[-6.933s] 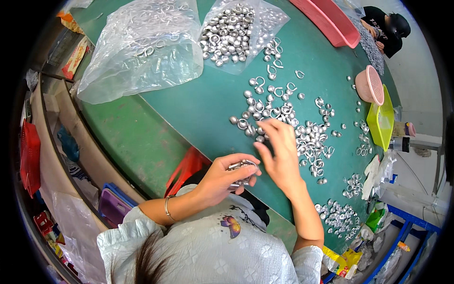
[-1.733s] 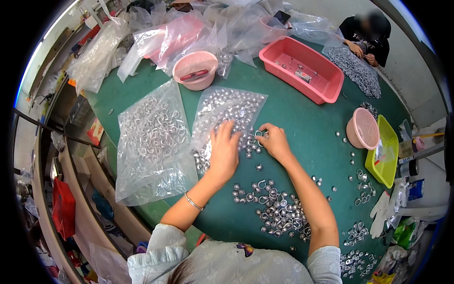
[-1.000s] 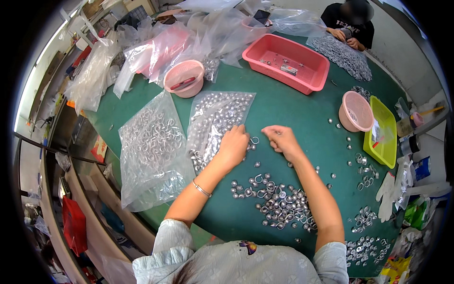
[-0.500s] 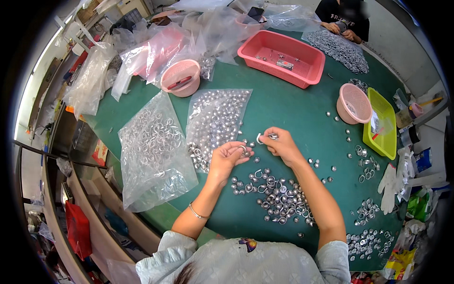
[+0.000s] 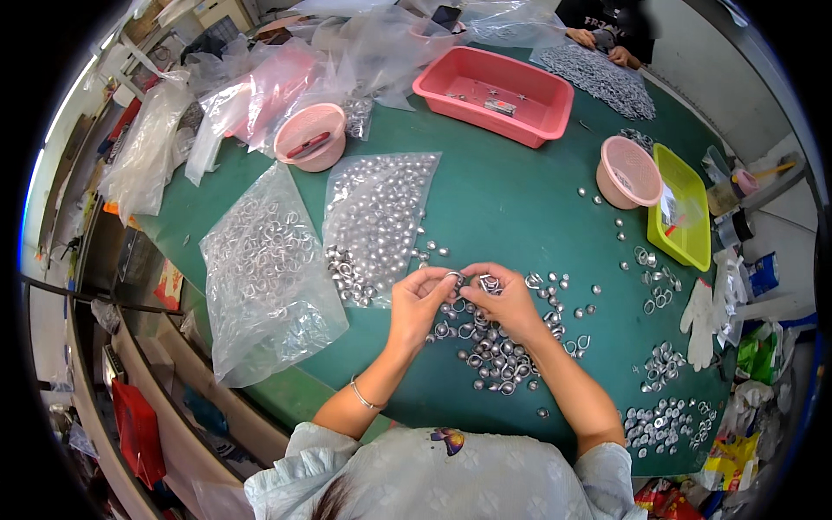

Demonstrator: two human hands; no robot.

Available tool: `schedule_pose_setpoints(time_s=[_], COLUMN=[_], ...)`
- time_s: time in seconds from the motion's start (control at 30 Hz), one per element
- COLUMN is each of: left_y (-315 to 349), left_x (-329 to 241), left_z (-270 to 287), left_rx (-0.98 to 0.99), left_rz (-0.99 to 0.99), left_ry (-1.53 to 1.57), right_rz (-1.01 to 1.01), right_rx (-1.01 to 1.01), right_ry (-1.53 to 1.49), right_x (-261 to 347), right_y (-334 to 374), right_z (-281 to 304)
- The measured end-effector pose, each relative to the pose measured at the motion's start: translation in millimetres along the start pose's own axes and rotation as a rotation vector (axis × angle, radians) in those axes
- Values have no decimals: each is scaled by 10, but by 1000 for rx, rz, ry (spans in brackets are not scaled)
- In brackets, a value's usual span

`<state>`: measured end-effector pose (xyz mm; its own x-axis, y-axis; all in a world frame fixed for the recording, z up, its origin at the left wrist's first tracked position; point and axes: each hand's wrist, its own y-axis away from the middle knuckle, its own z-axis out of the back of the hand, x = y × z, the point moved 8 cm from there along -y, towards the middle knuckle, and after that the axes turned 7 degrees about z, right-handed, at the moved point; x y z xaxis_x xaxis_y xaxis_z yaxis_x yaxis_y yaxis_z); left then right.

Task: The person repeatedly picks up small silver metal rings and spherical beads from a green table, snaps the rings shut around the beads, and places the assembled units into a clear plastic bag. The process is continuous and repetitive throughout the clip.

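Note:
Over the middle of the green table, my left hand point(image 5: 414, 310) and my right hand point(image 5: 513, 310) meet, fingertips almost touching. A silver metal ring point(image 5: 455, 276) is pinched in my left thumb and fingers. My right hand is closed around several silver rings point(image 5: 490, 283), its thumb and forefinger reaching the left hand's ring. Whether those fingertips also hold a small piece is hidden. Just below lies a heap of round silver metal pieces point(image 5: 503, 357), with some rings mixed in. Beyond my left hand rest a clear bag of silver balls point(image 5: 386, 208) and a clear bag of rings point(image 5: 269, 247).
A pink rectangular basket point(image 5: 494, 126), a round pink basket point(image 5: 310, 156), another round basket point(image 5: 630, 173) and a lime-green tray point(image 5: 680, 208) stand farther back. White gloves point(image 5: 698, 325) lie at the right edge, near sorted metal pieces point(image 5: 663, 425). A co-worker's hands point(image 5: 607, 48) are at the far right.
My right hand has moved down and toward my left hand, bringing its rings beside the left hand's ring. The whole view has shifted slightly.

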<state>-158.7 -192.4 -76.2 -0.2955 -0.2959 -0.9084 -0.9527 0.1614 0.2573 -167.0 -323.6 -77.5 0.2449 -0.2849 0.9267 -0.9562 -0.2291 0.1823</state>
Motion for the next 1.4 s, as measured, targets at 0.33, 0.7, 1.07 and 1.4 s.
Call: schedule_pose_setpoints(time_s=[0.33, 0.7, 1.07, 1.4], left_y=[285, 929, 974, 1309], left_x=[-191, -308, -45, -67], left_z=[-279, -561, -944, -995], left_rx=[155, -13, 523, 242], left_rz=[-119, -747, -115, -457], left_ry=[-101, -632, -438, -532], right_rz=[516, 334, 288, 425], right_rx=[-32, -101, -95, -173], right_ry=[607, 863, 1026, 1111], right_x=[467, 580, 643, 711], right_y=[436, 1055, 1572, 1927], right_z=[-65, -124, 20, -46])
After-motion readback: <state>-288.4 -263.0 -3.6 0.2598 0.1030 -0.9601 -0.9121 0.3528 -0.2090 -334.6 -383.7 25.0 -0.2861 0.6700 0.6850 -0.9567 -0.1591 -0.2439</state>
